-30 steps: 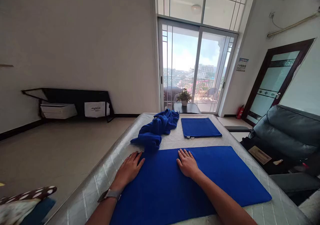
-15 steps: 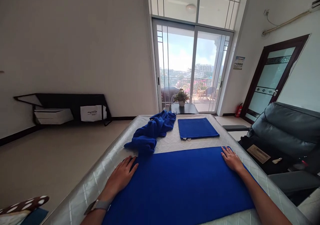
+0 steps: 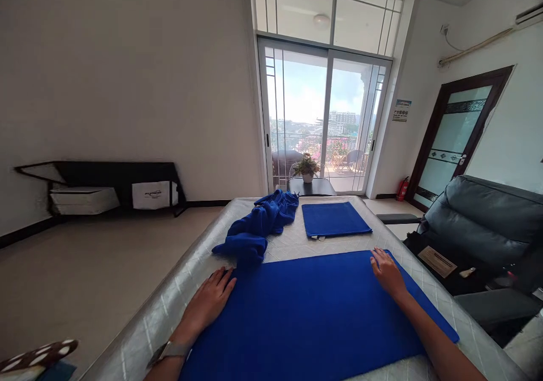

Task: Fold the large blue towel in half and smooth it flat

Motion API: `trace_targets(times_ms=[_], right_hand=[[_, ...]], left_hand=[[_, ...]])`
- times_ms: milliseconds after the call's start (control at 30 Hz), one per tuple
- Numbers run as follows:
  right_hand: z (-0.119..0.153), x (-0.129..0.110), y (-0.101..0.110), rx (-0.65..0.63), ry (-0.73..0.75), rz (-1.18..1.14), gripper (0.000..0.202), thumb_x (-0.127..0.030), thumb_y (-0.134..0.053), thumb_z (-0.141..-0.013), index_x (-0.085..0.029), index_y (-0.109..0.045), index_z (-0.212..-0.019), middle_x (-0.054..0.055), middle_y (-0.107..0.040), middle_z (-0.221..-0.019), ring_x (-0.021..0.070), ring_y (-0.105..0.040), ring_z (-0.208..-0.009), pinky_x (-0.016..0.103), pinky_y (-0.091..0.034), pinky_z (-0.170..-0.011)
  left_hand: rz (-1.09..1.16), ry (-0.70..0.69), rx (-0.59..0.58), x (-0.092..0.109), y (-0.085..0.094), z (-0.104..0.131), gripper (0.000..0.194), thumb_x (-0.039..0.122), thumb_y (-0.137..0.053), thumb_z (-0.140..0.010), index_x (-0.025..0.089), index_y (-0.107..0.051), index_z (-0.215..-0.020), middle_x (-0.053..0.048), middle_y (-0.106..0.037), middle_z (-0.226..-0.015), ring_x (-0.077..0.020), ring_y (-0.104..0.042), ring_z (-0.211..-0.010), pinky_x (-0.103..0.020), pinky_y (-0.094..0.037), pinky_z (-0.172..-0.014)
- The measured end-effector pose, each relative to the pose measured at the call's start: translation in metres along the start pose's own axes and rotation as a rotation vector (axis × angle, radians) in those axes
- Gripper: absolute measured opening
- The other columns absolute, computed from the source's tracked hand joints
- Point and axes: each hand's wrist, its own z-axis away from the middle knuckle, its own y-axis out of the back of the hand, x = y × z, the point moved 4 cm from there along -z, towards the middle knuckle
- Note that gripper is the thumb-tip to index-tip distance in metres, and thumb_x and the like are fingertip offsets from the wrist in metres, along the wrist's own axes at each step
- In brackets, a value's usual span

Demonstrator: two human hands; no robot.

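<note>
Three blue cloths lie on one mattress: a spread cloth at lower centre, a folded cloth right of centre, and a crumpled cloth crowding the spread one's upper-left edge. Two hands rest flat, fingers slightly apart: left hand at its left edge, right hand near its upper-right corner. One armchair stands right.

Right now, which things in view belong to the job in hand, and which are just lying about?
Likely job things: large flat blue cloth, with left hand and right hand near its far corners; crumpled blue cloth; smaller flat blue rectangular cloth; pale quilted mattress beneath.

Likely lying about: leafy white-potted plant; red cylindrical fire extinguisher; black padded armchair.
</note>
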Motion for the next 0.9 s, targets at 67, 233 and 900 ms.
trace_targets(times_ms=[67, 233, 900], right_hand=[[0.011, -0.055, -0.004, -0.052, 0.123, -0.095, 0.056, -0.037, -0.029, -0.106, -0.016, -0.057, -0.151, 0.012, -0.051, -0.16, 0.0236, -0.039, -0.153, 0.044, -0.028, -0.128], [0.054, -0.221, -0.03, -0.236, 0.528, -0.249, 0.056, -0.036, -0.044, -0.103, -0.016, -0.051, -0.155, 0.013, -0.043, -0.165, 0.025, -0.036, -0.154, 0.045, -0.026, -0.129], [0.026, -0.267, -0.073, -0.455, 0.397, -0.207, 0.078, -0.056, -0.025, -0.106, -0.006, -0.024, -0.166, 0.015, -0.019, -0.173, 0.0254, -0.014, -0.161, 0.045, -0.009, -0.131]], left_hand=[[-0.002, 0.045, -0.062, 0.0, 0.0, 0.0, 0.062, 0.045, -0.029, -0.105, 0.015, -0.051, -0.154, -0.016, -0.05, -0.162, -0.0307, -0.041, -0.153, -0.053, -0.036, -0.125], [-0.035, 0.092, -0.073, 0.007, 0.009, -0.001, 0.058, 0.042, -0.03, -0.107, 0.017, -0.051, -0.154, -0.015, -0.048, -0.164, -0.029, -0.041, -0.153, -0.051, -0.034, -0.127], [-0.037, 0.044, -0.024, 0.011, 0.005, 0.002, 0.056, 0.036, -0.038, -0.103, 0.016, -0.054, -0.152, -0.016, -0.052, -0.161, -0.0332, -0.042, -0.152, -0.055, -0.034, -0.125]])
